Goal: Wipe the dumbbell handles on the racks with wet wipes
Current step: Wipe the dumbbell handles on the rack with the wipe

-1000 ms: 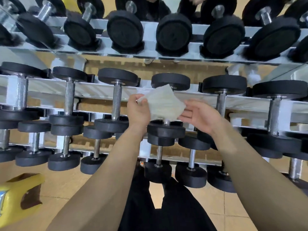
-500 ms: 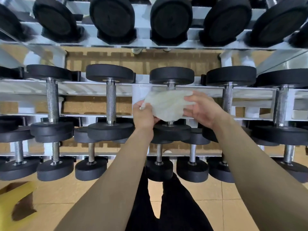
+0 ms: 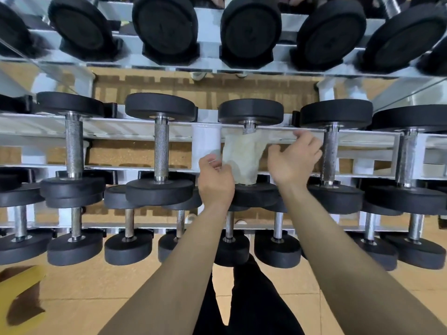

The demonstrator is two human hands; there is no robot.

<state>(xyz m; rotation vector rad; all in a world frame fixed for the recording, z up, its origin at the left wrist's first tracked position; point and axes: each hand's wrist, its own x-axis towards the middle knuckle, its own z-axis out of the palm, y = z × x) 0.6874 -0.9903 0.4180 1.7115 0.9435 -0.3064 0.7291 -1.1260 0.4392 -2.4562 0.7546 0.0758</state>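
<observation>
A pale wet wipe (image 3: 243,158) is draped round the handle of the middle dumbbell (image 3: 250,111) on the middle rack shelf (image 3: 121,128). Only a short knurled bit of that handle (image 3: 249,128) shows above the wipe. My left hand (image 3: 215,182) pinches the wipe's left edge with curled fingers. To the right of the wipe is my right hand (image 3: 294,160), with its fingers loosely bent and its thumb close to the wipe's right edge, holding nothing.
Bare-handled dumbbells flank it, one to the left (image 3: 160,153) and one to the right (image 3: 329,155). Big dumbbells (image 3: 250,27) fill the upper shelf and small ones (image 3: 129,247) the lower. A yellow object (image 3: 21,293) lies on the tiled floor at the bottom left. My black-trousered legs (image 3: 249,298) stand below.
The wipe, held spread between both hands before, now wraps the middle dumbbell's handle. My right hand has let go of it and drawn slightly right.
</observation>
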